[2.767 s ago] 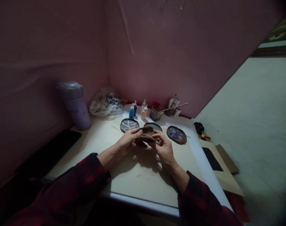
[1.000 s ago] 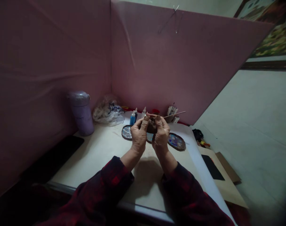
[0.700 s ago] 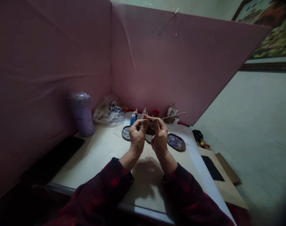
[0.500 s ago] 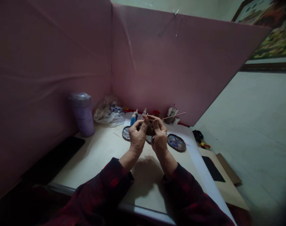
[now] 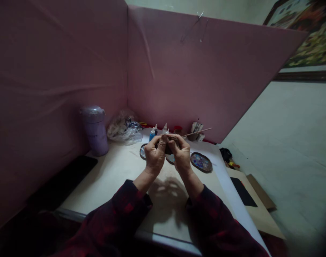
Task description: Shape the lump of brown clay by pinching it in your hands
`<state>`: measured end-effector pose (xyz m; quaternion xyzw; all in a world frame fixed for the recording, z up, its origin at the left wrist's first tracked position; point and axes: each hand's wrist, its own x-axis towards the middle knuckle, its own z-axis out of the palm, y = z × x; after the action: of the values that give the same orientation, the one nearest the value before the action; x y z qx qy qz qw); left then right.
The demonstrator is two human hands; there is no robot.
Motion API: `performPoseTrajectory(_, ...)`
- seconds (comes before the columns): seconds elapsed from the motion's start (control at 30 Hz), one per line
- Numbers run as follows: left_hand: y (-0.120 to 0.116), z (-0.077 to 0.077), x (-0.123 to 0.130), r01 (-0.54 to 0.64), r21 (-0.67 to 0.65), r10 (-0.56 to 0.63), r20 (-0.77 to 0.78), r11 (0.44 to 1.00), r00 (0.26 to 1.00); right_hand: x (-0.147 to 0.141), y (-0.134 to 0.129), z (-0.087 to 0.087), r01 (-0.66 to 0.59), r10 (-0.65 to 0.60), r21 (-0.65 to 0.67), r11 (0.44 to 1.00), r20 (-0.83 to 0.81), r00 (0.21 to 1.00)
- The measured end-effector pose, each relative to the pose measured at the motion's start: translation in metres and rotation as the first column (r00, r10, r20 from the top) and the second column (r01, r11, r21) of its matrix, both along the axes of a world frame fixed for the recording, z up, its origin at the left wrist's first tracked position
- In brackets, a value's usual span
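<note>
My left hand (image 5: 155,154) and my right hand (image 5: 182,155) are raised together over the middle of the table. Between them they grip a small dark brown piece that looks like clay (image 5: 168,147), thumbs pressed on its near side. My fingers cover most of its shape. Behind my hands lie shallow brown-rimmed dishes: one at the right (image 5: 201,162) with blue and purple smears, one partly hidden at the left (image 5: 143,152), and another (image 5: 170,159) showing between my wrists.
Small bottles, one of them blue (image 5: 152,134), stand behind my hands. A thin stick (image 5: 197,132) crosses a holder of pens (image 5: 196,127). A purple tumbler (image 5: 95,134), crumpled plastic bag (image 5: 125,129) and dark flat slab (image 5: 65,178) lie left. Pink partitions (image 5: 184,78) enclose the back and left.
My thumbs and fingers have shifted on the brown piece, and my right thumb now bends inward across it. Both hands stay at nearly the same spot.
</note>
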<state>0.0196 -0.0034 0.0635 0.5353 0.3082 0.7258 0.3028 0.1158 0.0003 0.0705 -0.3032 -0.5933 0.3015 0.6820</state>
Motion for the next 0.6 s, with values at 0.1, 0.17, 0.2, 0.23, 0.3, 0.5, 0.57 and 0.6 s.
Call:
performPoseTrajectory(0.1, 0.001, -0.003, -0.002, -0.038, 0.025, 0.039, -0.062, 0.999, 0.997, -0.001, -0.002, 0.002, 0.003, -0.003, -0.021, 1.0, 0.01, 1.0)
performPoseTrajectory(0.17, 0.002, -0.003, -0.004, -0.106, 0.05, 0.112, -0.14, 0.993, 0.984, -0.004, -0.003, 0.001, 0.012, -0.011, -0.036, 0.999, 0.005, 1.0)
performPoseTrajectory(0.2, 0.003, -0.003, -0.005, -0.151, 0.07, 0.162, -0.178, 0.986, 0.971, -0.005, -0.003, 0.001, 0.014, -0.014, -0.044, 0.999, -0.001, 1.0)
performPoseTrajectory(0.23, 0.003, -0.003, -0.006, -0.195, 0.095, 0.212, -0.208, 0.976, 0.955, -0.006, -0.004, 0.0, 0.014, -0.014, -0.05, 0.999, -0.008, 1.0)
performPoseTrajectory(0.3, 0.004, -0.002, -0.008, -0.26, 0.151, 0.291, -0.242, 0.954, 0.926, -0.008, -0.004, -0.002, 0.015, -0.015, -0.05, 0.999, -0.009, 1.0)
performPoseTrajectory(0.5, 0.005, -0.003, -0.008, -0.289, 0.217, 0.341, -0.261, 0.932, 0.903, -0.007, -0.005, -0.007, 0.04, -0.04, -0.008, 0.999, 0.046, 0.998)
performPoseTrajectory(0.57, 0.005, -0.004, -0.008, -0.297, 0.226, 0.353, -0.271, 0.928, 0.896, -0.008, -0.004, -0.009, 0.04, -0.039, -0.03, 0.999, 0.03, 0.999)
performPoseTrajectory(0.6, 0.006, -0.004, -0.008, -0.301, 0.233, 0.36, -0.279, 0.925, 0.89, -0.008, -0.003, -0.01, 0.038, -0.037, -0.042, 0.998, 0.026, 0.999)
